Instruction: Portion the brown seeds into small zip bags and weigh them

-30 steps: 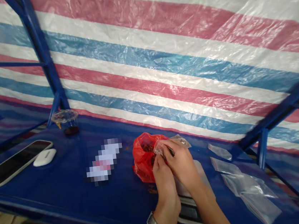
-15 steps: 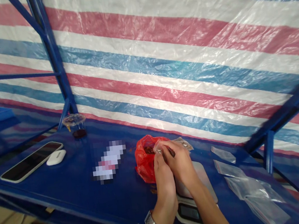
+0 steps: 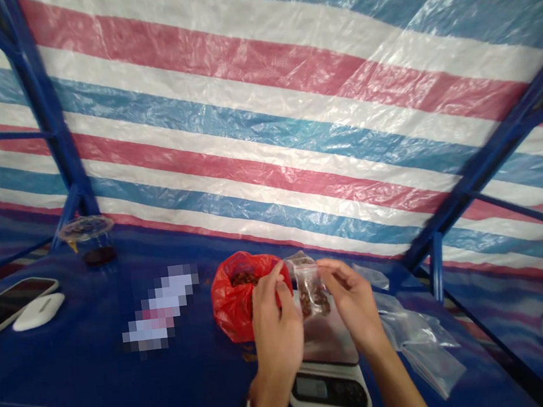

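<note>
A small clear zip bag (image 3: 312,293) with brown bits in its lower part hangs upright over the pan of a digital scale (image 3: 330,335). My right hand (image 3: 356,305) pinches its upper right corner between thumb and fingers. On the other side, my left hand (image 3: 276,320), with a metal watch at the wrist, is beside the bag's left edge. Its thumb and forefinger stand apart, with red plastic showing between them. That is the red plastic bag (image 3: 234,309), open at the top, holding more brown bits. My left hand covers part of its right side.
Flat clear zip bags (image 3: 431,358) lie right of the scale, and another clear bag (image 3: 298,258) sits behind it. A phone (image 3: 8,305), white case (image 3: 39,311) and lidded cup (image 3: 94,240) are at left. Blue frame bars and a striped sheet rise behind the blue table (image 3: 101,386).
My hands have moved apart. The small zip bag, earlier mostly hidden between them, now hangs from my right hand above the scale. The camera view has shifted right.
</note>
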Motion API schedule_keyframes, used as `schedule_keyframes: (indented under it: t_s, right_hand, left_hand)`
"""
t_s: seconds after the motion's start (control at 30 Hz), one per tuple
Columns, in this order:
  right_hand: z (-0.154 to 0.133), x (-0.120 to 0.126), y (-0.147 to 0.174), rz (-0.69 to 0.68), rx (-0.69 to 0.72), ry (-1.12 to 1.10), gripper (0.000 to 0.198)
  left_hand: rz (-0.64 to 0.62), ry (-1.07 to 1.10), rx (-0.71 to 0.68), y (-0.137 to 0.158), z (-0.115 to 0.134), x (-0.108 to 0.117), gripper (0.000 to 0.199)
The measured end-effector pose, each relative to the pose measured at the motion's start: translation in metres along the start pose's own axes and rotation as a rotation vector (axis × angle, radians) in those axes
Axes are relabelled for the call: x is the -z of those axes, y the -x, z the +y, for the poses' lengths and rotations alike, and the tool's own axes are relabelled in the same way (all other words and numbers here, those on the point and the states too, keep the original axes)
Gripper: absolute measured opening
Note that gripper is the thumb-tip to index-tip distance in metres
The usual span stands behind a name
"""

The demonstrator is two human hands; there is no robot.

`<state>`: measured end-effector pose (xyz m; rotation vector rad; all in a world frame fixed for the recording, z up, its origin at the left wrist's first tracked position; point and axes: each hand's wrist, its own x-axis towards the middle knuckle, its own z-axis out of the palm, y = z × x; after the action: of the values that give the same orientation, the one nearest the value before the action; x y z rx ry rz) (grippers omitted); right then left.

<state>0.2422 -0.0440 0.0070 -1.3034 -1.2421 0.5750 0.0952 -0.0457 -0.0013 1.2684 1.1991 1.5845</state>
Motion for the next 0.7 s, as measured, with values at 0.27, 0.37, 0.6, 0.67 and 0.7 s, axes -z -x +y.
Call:
schedule_keyframes:
  t_s: [0.27,0.37,0.6,0.67,0.7]
  right_hand:
    - [0.036,0.025,0.005,0.009,0.156,0.562,0.034]
    - [0.033,0.032,0.001,0.169,0.16,0.541,0.04]
    - [0.026,0.034,0.0,0.341,0.101,0.399,0.042]
    - [0.024,0.031,0.001,0.348,0.11,0.377,0.041]
    - [0.023,0.029,0.0,0.352,0.114,0.37,0.04]
  left_hand:
    - [0.012,-0.004,0.089,-0.011,0.006,0.007,0.037]
    - [0.017,0.012,0.101,-0.013,0.008,0.009,0.034]
    - [-0.015,-0.006,0.072,-0.016,0.009,0.016,0.028]
    - [-0.042,-0.066,0.035,-0.017,0.008,0.02,0.027]
    - [-0.06,-0.104,0.021,-0.018,0.006,0.022,0.027]
